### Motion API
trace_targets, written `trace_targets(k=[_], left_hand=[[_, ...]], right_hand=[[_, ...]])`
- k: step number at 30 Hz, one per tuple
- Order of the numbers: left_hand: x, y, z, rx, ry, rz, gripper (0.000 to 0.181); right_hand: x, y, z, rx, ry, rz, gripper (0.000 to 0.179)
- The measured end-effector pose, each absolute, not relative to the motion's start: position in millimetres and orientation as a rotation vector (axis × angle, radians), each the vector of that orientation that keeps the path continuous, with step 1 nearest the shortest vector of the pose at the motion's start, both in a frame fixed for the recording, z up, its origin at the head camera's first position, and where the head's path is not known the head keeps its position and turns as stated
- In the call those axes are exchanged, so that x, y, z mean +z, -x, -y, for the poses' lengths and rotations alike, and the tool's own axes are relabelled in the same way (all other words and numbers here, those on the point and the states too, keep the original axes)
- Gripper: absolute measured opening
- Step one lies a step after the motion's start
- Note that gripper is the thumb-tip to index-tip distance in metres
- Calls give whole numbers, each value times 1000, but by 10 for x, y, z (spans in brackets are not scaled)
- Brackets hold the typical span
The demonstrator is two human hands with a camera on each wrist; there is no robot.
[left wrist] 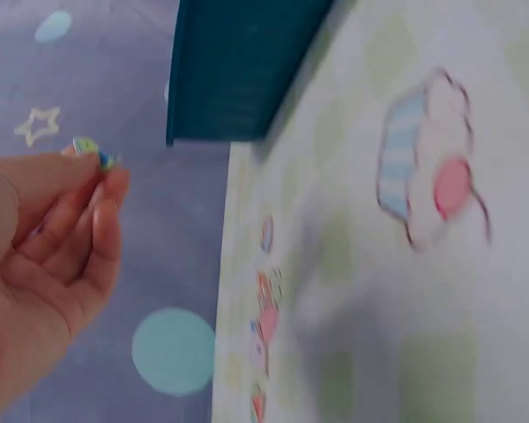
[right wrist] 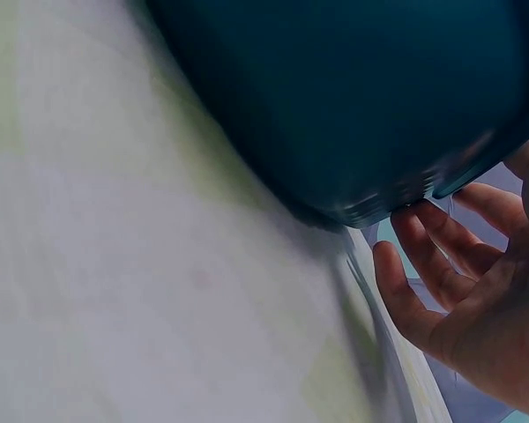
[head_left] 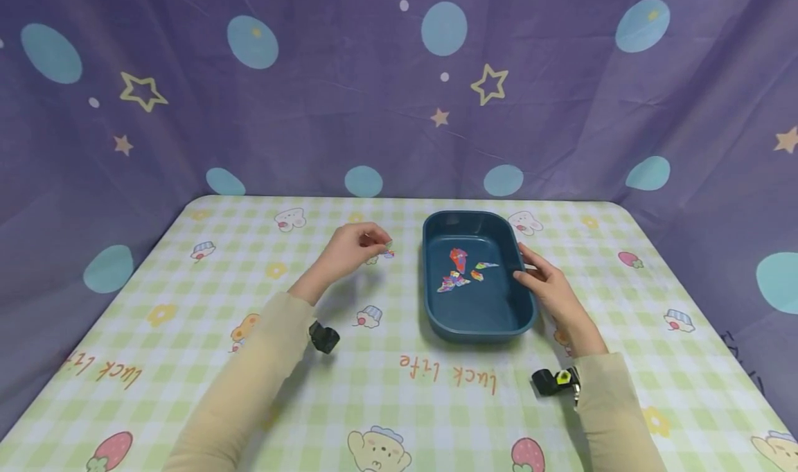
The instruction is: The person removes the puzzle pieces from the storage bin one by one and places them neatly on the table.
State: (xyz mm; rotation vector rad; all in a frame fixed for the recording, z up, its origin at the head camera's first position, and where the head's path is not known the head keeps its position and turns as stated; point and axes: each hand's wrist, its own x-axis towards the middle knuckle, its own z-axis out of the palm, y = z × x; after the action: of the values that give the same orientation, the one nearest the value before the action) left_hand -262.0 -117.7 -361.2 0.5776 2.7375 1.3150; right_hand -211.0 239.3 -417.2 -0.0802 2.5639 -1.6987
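Observation:
A dark blue rectangular plastic bin (head_left: 486,314) stands on the table, right of the middle. Inside it lie several small, multicoloured scraps (head_left: 458,260) with jagged outlines. My right hand (head_left: 551,289) grips the bin's right wall, thumb at the rim and fingers against the outside, as the right wrist view also shows. To the left of the bin, my left hand (head_left: 354,250) is held over the table. Between its thumb and fingertips it pinches a small green, yellow and blue scrap (left wrist: 85,145), mostly covered by the fingers; what the scraps are made of cannot be told.
A green-and-white checked tablecloth (head_left: 218,285) with printed cupcakes, flowers and lettering covers the table. Behind the table's far edge hangs a purple curtain (head_left: 349,98) with stars and blue dots. A black wrist camera (head_left: 324,337) sits at each cuff.

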Motion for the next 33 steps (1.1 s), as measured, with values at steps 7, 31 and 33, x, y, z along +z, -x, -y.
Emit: trace_targets(k=[7,31,33], left_hand=[[-3658,2641,1436,1283,-432,-2836,12],[-4077,2956,2037,1201,-20,-2908,19],[-4097,2974,2030,1197,24,-2916,19]], right_hand=[[-4186,2111,-2401,-1717,58,-2555,60],[-4192,2111,-2396,-1742,101,-2546,60],[-4192,2112,-2397,-1757,103,-2542,60]])
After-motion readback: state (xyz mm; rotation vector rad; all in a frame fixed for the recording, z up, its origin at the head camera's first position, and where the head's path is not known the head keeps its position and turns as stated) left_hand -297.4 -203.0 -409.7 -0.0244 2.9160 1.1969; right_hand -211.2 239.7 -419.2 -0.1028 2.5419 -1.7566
